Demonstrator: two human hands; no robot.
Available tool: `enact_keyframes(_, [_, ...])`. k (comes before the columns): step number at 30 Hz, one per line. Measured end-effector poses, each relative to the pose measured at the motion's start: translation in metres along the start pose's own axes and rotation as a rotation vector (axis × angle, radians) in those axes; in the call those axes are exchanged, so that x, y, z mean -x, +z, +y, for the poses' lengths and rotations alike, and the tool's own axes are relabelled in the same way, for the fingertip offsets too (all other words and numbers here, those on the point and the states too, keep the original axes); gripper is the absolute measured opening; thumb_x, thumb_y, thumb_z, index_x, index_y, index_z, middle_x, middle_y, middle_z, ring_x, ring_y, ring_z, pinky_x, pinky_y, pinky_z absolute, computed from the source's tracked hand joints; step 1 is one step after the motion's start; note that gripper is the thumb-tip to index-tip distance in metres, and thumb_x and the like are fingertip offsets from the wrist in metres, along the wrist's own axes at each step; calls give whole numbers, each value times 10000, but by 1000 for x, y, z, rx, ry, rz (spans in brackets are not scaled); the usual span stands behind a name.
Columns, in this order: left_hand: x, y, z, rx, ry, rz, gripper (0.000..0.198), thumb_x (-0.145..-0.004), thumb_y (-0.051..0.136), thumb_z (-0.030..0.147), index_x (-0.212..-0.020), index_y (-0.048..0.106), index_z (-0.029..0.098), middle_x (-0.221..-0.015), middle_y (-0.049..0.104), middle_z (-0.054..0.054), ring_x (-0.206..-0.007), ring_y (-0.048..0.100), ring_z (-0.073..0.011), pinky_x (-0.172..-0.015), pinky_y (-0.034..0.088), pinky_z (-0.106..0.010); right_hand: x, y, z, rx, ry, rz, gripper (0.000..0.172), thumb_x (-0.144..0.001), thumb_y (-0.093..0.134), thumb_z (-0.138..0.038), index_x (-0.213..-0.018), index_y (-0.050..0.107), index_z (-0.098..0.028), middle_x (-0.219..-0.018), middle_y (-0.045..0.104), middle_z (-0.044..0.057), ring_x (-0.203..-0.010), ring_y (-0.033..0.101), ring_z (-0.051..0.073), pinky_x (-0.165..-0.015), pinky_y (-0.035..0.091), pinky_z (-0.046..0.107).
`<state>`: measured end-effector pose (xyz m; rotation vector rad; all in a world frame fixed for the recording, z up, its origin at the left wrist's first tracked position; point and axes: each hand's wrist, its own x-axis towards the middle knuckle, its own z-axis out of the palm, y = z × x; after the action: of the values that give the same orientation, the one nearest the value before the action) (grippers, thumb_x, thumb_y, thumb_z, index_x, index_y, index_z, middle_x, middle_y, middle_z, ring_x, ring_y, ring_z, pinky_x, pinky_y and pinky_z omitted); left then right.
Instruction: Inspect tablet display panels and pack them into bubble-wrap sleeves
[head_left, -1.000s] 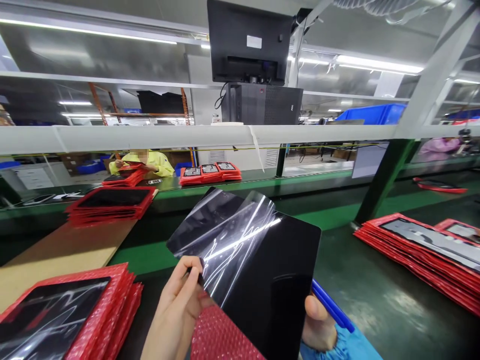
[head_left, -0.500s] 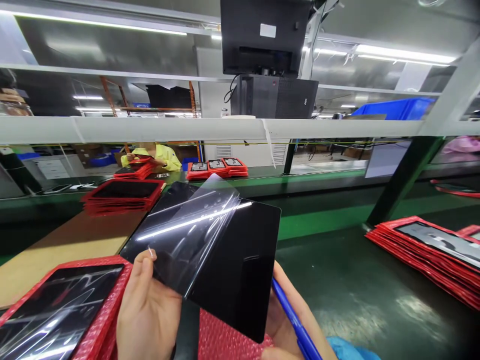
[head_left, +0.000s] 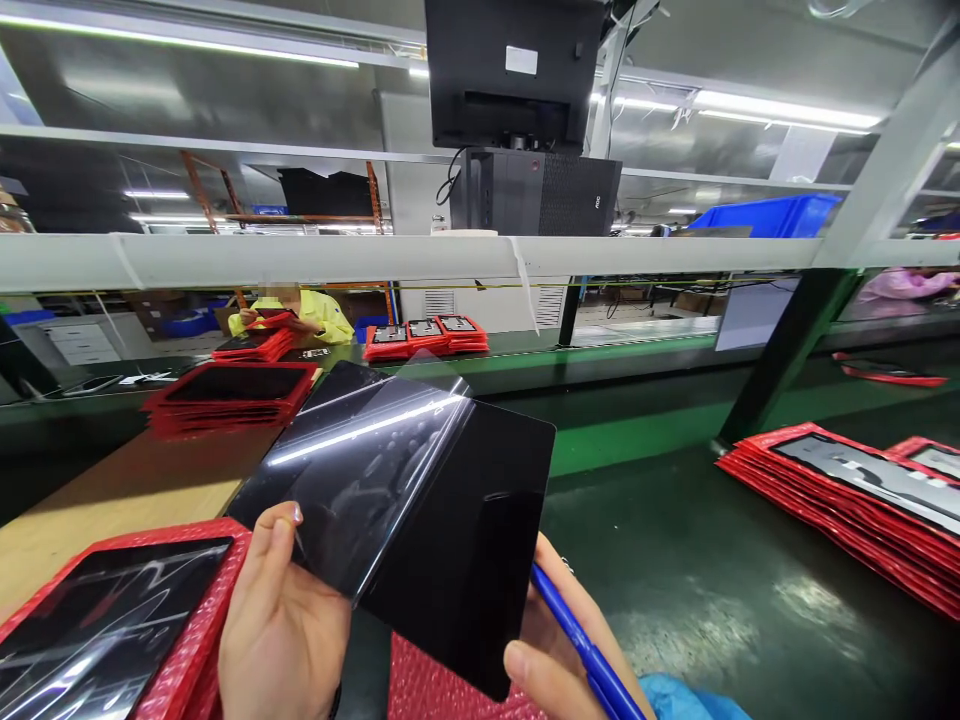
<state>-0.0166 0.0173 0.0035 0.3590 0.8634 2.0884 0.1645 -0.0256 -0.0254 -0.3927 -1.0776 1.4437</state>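
One glossy black rectangular panel (head_left: 465,540)

Your one head camera looks forward and slightly down from close above your hands, across the green surface (head_left: 712,570) toward the overhead shelf (head_left: 450,258).

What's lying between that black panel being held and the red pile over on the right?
In the head view, only bare dark green belt lies between the black panel and the red stack; nothing sits on that stretch.
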Motion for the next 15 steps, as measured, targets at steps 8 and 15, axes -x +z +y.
enact_keyframes(8, [-13,3,3,11,-77,74,147,-788,585,187,-674,674,215,-759,642,72,-791,585,-73,-735,480,-143,-6,0,-14,71,181,70,562,-719,759,-445,-1242,588,-332,-1092,719,34,-1184,586,272,-1044,411,430])
enact_keyframes(15, [-36,-4,0,-140,88,109,226,-693,553,77,-534,636,214,-733,660,32,-855,593,-103,-925,416,-178,-2,-8,-20,434,21,146,355,-707,732,-530,-930,699,-256,-703,655,0,-720,634,196,-769,485,314])
